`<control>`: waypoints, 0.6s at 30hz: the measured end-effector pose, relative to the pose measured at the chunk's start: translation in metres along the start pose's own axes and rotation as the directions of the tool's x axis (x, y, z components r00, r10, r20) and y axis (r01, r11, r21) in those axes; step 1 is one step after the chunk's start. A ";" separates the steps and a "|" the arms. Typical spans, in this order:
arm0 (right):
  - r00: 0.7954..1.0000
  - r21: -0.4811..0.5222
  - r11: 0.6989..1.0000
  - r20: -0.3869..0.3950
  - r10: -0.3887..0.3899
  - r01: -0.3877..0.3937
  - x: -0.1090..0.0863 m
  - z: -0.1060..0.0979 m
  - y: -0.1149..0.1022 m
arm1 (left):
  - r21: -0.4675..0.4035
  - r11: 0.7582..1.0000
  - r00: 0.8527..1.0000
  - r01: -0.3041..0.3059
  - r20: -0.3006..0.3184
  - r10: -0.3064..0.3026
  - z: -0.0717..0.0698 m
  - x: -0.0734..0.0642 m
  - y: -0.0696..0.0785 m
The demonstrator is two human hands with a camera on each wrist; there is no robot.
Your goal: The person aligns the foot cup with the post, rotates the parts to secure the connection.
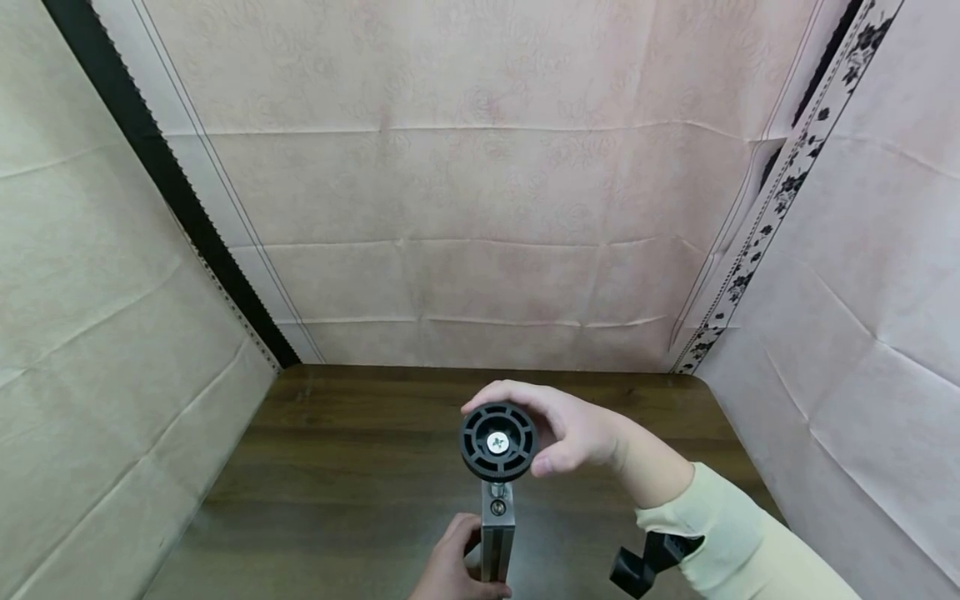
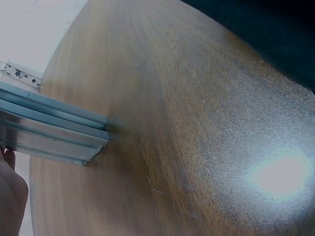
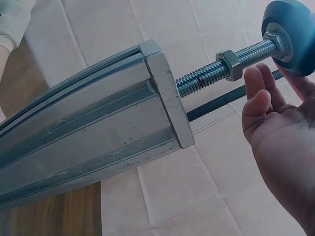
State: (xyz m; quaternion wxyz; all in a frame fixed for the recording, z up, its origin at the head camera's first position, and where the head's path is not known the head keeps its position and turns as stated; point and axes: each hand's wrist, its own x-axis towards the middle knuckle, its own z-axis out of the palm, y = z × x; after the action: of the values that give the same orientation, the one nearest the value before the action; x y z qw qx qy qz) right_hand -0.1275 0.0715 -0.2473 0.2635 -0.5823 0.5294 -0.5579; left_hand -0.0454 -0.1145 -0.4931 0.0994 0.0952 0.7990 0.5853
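Observation:
An aluminium profile (image 1: 497, 533) stands upright above the wooden table in the head view, its slotted side (image 3: 98, 118) close up in the right wrist view. My left hand (image 1: 457, 567) grips it low down. The profile's lower end (image 2: 98, 142) shows in the left wrist view. A levelling foot with a round black base (image 1: 498, 442) and a threaded stem (image 3: 202, 78) sticks out of the end plate (image 3: 167, 93). On the stem sits a hex nut (image 3: 230, 65), apart from the plate. My right hand (image 1: 570, 425) holds the round base by its rim between fingers and thumb.
The brown wooden table (image 1: 337, 483) lies below. Pale creased cloth (image 1: 487, 192) hangs behind it and at both sides, with black trim (image 1: 180, 183) on the left. A black wrist mount (image 1: 648, 562) sits at the right sleeve.

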 end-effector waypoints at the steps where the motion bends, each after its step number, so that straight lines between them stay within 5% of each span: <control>1: 1.000 0.004 1.000 -0.003 0.002 -0.002 0.000 0.000 0.000 | 0.002 1.000 1.000 0.001 -0.002 -0.001 0.000 0.000 0.000; 18: 1.000 0.023 1.000 -0.027 -0.006 0.006 -0.001 0.002 0.000 | 0.025 1.000 1.000 -0.010 0.001 0.010 0.000 0.000 -0.002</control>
State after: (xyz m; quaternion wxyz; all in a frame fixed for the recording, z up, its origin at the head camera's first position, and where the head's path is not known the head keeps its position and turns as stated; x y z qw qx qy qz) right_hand -0.1253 0.0716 -0.2482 0.2612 -0.5731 0.5249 -0.5726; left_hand -0.0452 -0.1152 -0.4945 0.0956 0.1005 0.8056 0.5759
